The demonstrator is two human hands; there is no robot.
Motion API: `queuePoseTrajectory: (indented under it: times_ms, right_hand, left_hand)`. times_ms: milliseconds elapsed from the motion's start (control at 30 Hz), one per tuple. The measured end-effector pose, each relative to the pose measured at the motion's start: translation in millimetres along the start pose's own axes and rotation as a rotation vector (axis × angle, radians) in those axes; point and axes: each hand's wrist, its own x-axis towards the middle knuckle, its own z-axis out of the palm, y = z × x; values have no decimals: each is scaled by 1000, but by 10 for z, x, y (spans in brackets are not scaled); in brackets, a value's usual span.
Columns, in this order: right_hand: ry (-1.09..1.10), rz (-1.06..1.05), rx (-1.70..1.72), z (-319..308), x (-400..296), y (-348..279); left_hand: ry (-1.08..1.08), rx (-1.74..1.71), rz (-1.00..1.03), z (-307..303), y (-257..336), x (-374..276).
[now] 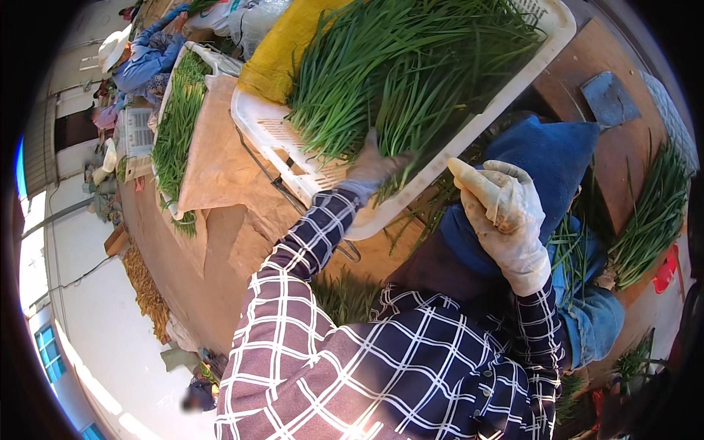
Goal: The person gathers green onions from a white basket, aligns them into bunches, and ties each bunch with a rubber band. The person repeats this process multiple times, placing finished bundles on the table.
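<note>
A white plastic crate [264, 129] with slotted panels stands before me, heaped with long green leaves [352, 93] that look like garlic chives. My left hand [371, 162], gloved and blurred by motion, reaches over the crate's near end and touches the leaves at their near ends. Its thumb is spread from the fingers; whether it grips any leaves is unclear. Outside the crate's right side, my right hand [503, 220] is raised in a stained, pale glove. Its fingers are loosely curled and nothing shows in them. A yellow cloth or sack [280, 60] hangs over the crate's left rim.
Close under my right hand is a person in a blue head covering [542, 151], near a leaf bundle [649, 225]. A second leaf-filled crate [179, 132] stands left, beside tan sheeting [212, 143]. Another person in blue [143, 63] works beyond. More leaves [346, 297] lie below my left arm.
</note>
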Motion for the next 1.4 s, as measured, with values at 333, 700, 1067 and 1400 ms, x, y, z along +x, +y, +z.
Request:
queuePoseTrajectory:
  times_ms: [333,700,1067,1400]
  right_hand:
    - [-96,10,-26,-18,13,22]
    - [-94,1077,1340,130,262,33]
    - [-282,1448,1437,1466,473,-14]
    - [196,1190,1904,1336,343,-10]
  left_hand:
    - [-148,565,-96,12,431,-174]
    - [-300,247,-36,-1313,-251,860]
    - [-333,-58,-145,-886,510,67]
    - [-339,674,372,-554,1408,-752]
